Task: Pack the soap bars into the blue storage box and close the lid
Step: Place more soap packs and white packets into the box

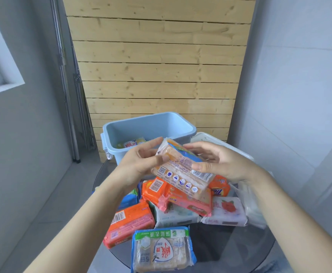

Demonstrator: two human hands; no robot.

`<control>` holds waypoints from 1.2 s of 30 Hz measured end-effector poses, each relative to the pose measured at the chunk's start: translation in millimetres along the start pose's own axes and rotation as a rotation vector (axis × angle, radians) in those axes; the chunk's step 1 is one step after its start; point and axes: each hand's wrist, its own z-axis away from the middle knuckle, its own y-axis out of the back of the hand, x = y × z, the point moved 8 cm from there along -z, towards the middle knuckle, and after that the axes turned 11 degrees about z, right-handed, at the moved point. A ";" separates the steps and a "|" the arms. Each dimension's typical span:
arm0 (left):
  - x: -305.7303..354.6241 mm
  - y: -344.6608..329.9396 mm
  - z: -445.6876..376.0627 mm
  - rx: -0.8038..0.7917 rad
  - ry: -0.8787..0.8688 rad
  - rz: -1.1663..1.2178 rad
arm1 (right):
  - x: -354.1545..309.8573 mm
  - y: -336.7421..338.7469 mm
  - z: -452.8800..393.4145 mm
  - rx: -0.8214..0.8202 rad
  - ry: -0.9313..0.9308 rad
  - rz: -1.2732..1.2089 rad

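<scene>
A clear-wrapped pale orange soap bar with a barcode and blue edge is held in the air between both hands, just above a pile of wrapped bars and near the blue plastic storage box. The left hand pinches its far left end between thumb and fingers; the right hand grips its right side, thumb pressed on the barcode face.

The open box stands at the far side of the round dark glass table, a few bars already inside. Its white lid lies just right of it. On the near part of the table lie orange-wrapped bars, a blue-and-green wrapped bar and a white bar with a red flower.

Behind the table stands a pale wooden plank panel, between grey walls, with a window frame at far left.
</scene>
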 end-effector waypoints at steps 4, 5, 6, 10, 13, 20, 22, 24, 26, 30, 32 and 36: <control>14.3 16.5 -12.5 0.052 -0.046 0.033 | -11.5 14.7 -22.2 0.016 0.003 0.028; 18.0 19.0 -15.2 0.060 -0.049 0.034 | -14.7 18.7 -28.2 0.026 0.003 0.024; 22.5 21.6 -19.1 0.060 -0.054 0.033 | -17.3 23.4 -35.5 0.036 0.006 0.015; 48.7 27.7 -36.7 0.009 -0.073 -0.030 | -26.4 42.7 -67.6 0.055 0.003 -0.035; 69.1 32.6 -54.1 -0.038 -0.068 -0.123 | -33.5 56.2 -99.2 0.066 0.033 -0.059; 73.2 75.8 -105.7 -0.010 0.036 -0.396 | -20.3 69.4 -181.4 -0.018 0.006 0.089; 63.2 87.4 -121.9 0.013 0.102 -0.455 | -13.3 68.2 -201.1 -0.063 -0.010 0.195; 50.2 92.9 -136.3 0.017 0.184 -0.531 | -7.7 67.2 -218.5 -0.103 -0.024 0.306; 36.8 98.1 -150.6 0.019 0.247 -0.652 | -4.2 65.5 -234.3 -0.140 -0.040 0.457; 14.7 110.5 -171.4 0.102 0.269 -0.768 | 5.0 52.4 -256.9 -0.223 -0.046 0.651; 8.3 115.5 -178.5 0.134 0.255 -0.816 | 15.6 46.4 -264.6 -0.233 -0.053 0.674; 2.9 121.2 -185.7 0.203 0.246 -0.969 | 41.7 37.3 -274.1 -0.223 -0.067 0.654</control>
